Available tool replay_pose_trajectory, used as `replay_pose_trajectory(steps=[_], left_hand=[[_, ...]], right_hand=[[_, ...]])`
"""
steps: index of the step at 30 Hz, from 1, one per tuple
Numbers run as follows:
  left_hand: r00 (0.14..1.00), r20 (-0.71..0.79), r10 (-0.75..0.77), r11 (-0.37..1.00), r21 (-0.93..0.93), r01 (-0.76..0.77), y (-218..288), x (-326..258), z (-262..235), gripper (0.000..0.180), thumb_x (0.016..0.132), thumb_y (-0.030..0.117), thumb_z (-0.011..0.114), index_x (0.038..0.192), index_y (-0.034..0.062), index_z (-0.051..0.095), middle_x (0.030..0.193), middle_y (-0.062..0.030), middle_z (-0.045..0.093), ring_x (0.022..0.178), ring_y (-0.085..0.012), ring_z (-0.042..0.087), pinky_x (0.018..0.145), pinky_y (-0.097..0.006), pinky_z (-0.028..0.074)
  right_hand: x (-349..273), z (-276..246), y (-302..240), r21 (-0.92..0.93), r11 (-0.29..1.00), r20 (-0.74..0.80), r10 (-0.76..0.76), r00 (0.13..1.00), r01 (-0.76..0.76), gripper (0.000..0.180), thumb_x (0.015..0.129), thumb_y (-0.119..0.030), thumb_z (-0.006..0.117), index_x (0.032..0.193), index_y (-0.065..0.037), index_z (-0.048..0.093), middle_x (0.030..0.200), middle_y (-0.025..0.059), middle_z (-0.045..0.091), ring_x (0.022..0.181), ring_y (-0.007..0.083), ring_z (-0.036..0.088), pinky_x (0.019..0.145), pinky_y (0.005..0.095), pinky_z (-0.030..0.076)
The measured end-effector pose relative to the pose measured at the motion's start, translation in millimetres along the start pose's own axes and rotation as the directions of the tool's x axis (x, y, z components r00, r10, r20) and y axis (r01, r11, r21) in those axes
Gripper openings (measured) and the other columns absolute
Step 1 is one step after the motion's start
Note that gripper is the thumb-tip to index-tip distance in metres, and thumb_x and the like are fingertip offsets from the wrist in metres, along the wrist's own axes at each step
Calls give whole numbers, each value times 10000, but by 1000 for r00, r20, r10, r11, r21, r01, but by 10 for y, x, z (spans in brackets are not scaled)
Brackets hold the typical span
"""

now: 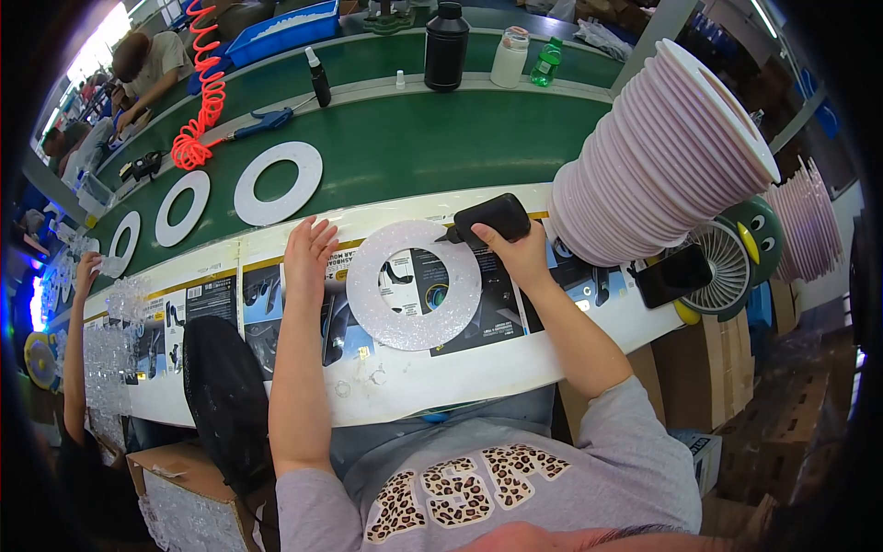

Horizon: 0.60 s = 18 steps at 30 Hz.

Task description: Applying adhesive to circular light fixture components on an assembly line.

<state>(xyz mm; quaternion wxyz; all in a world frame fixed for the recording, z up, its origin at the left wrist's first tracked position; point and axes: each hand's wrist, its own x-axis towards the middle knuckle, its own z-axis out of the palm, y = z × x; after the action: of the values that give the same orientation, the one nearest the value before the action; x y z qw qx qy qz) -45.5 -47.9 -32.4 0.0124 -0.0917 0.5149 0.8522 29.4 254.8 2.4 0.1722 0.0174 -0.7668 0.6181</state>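
A white speckled ring (414,333) lies flat on the printed sheet (451,377) in front of me. My right hand (518,256) grips a small black squeeze bottle (497,217), tilted so that its thin nozzle points left at the ring's upper right edge. Whether the nozzle touches the ring, I cannot tell. On the other side, my left hand (311,250) is held just left of the ring with its fingers stretched out and nothing in them.
A tall stack of white rings (644,156) rises at the right, by a phone (675,276) and a fan (717,271). Several rings (308,179) lie on the green belt (386,138). A black bottle (447,51) stands behind. At far left, another person's hand (87,267) holds clear plastic pieces.
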Motion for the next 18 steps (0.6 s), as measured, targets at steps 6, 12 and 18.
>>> replay_pose_trajectory(steps=[6,12,18], left_hand=[[1000,2,0,1000,1,0,-4,4,-19,411,956,289,466,1239,-7,436,1208,-187,518,1091,-261,554,896,-340,468],[1000,2,8,1000,7,-8,-12,1,-15,416,953,291,472,1242,-6,436,1211,-185,519,1092,-260,554,896,-340,466],[1000,8,7,1000,10,-7,-14,9,-10,421,953,295,471,1246,-4,433,1217,-187,516,1096,-261,550,900,-337,460]], right_hand=[[11,-97,-142,114,993,-30,39,999,-35,237,771,-193,742,852,15,665,791,68,684,715,107,626,669,247,486],[8,-155,-117,-41,999,54,14,998,-12,204,765,-130,730,866,24,644,820,65,662,738,116,620,694,256,499],[1,-154,-99,-51,999,41,17,999,-15,214,758,-138,734,853,34,649,810,68,665,733,114,619,697,261,499]])
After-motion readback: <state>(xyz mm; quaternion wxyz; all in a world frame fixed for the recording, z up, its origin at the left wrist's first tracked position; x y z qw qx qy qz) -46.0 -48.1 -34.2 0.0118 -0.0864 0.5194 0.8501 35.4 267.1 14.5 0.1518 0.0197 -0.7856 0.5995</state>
